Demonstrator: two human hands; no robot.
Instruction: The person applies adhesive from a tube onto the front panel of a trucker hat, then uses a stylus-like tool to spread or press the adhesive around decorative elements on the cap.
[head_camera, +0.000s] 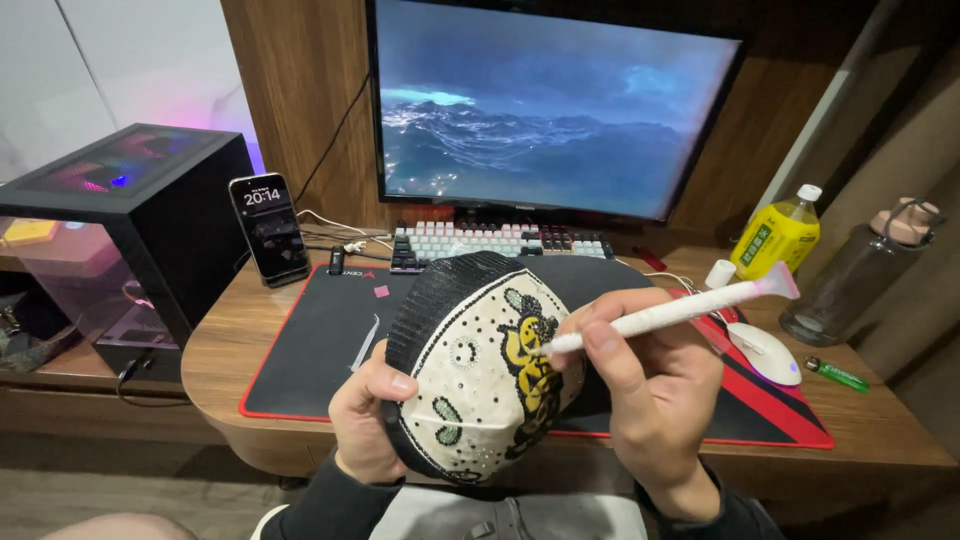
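**Wearer: clothing only**

Both hands bare: left hand (368, 420) and right hand (650, 395), no gloves, rings or watch visible. Dark long sleeves (320, 500) reach both wrists at bottom centre of frame. Lighter grey garment panel (450, 515) shows between them.

left hand (368, 418): fingers hidden behind cap (480, 365) | keyboard (500, 242): partly behind cap | monitor (555, 105): top cut off

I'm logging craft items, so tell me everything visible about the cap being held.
The cap is rounded, cream-coloured, dotted with small studs, with a black textured back section and a yellow-and-black figure on its front. It is tilted, held above the desk edge. The left hand grips its lower left side; the right hand holds a white pen-like tool whose tip touches the figure.
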